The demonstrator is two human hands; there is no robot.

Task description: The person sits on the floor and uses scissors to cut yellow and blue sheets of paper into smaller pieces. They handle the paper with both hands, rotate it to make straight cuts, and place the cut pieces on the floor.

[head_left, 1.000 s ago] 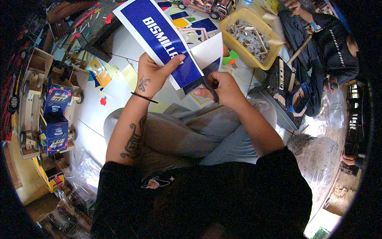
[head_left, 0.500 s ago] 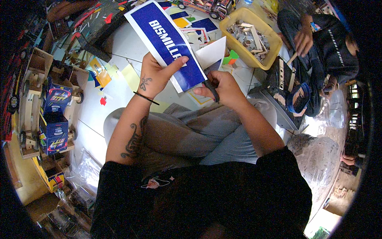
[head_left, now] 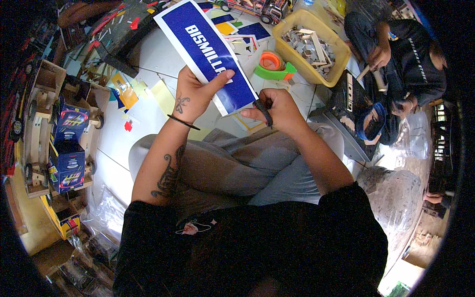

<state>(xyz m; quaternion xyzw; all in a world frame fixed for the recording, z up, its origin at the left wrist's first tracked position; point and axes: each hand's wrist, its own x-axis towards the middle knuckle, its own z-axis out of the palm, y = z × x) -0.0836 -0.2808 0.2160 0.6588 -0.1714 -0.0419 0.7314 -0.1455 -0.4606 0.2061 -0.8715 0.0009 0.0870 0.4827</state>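
My left hand grips a long blue sticker sheet with white lettering and a white border, thumb on top and the fingers underneath. The sheet slants from the upper left down toward my right hand. That hand is closed around the black handle of a pair of scissors at the sheet's lower right corner. The blades are mostly hidden, so how far they are apart does not show. Beyond the sheet, an orange ring and a green ring, like tape rolls, lie on the tiles.
A yellow basin of wood offcuts stands ahead right. Beside it a co-worker's hand holds a wooden-handled tool over a black box. Toy wooden trucks line the left. Coloured scraps litter the white floor.
The white flap that stuck out on the sheet's right side is gone from view, uncovering the orange and green rings. My hands barely moved. The co-worker's hand shifted onto the tool.
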